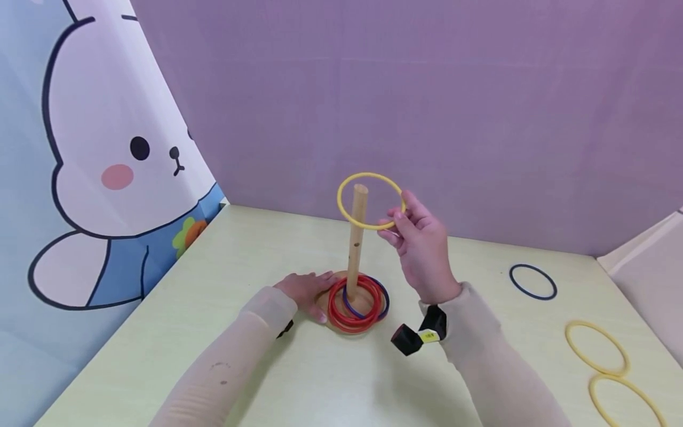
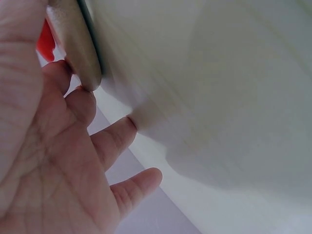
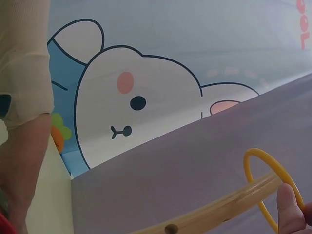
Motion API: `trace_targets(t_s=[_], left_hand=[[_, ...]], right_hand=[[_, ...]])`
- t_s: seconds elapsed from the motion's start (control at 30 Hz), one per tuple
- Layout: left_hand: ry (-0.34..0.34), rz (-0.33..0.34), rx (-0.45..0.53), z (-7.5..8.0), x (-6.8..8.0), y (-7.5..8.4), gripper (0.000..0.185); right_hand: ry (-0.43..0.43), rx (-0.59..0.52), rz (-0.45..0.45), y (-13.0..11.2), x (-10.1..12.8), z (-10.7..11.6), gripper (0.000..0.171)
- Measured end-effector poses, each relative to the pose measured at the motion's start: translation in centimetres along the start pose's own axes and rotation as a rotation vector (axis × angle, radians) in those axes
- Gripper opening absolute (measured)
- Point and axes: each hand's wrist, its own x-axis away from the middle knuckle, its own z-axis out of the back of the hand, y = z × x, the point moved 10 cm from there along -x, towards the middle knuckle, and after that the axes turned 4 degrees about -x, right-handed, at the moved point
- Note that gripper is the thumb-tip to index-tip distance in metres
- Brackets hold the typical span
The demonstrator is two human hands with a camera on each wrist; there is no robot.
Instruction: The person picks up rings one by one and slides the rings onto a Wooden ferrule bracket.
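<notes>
My right hand (image 1: 424,249) pinches a thin yellow ring (image 1: 370,174) between thumb and fingers. The ring is held tilted at the top of an upright wooden peg (image 1: 356,237), whose tip shows inside it in the head and right wrist views. Around the peg's foot, several red rings (image 1: 349,326) and a blue ring (image 1: 388,302) lie on the round wooden base (image 1: 322,301). With fingers spread, my left hand (image 1: 304,290) rests against the base's left side; in the left wrist view two fingertips (image 2: 80,102) touch its rounded edge.
On the table's right side lie a dark blue ring (image 1: 541,298) and two yellow rings (image 1: 594,325), nearer the front edge. A purple cloth wall (image 1: 427,118) stands behind the table, and a printed cartoon curtain (image 1: 96,178) hangs at left.
</notes>
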Motion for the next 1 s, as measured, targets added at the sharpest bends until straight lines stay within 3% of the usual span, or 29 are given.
trace_targets(t_s=[0.43, 1.0], left_hand=[[-0.007, -0.017, 0.005, 0.2, 0.3, 0.3, 0.091], [0.034, -0.085, 0.050, 0.2, 0.0, 0.2, 0.094]], right_hand=[[0.034, -0.030, -0.018, 2.5, 0.7, 1.3, 0.052], [0.034, -0.047, -0.132, 8.6, 1.5, 3.2, 0.050]])
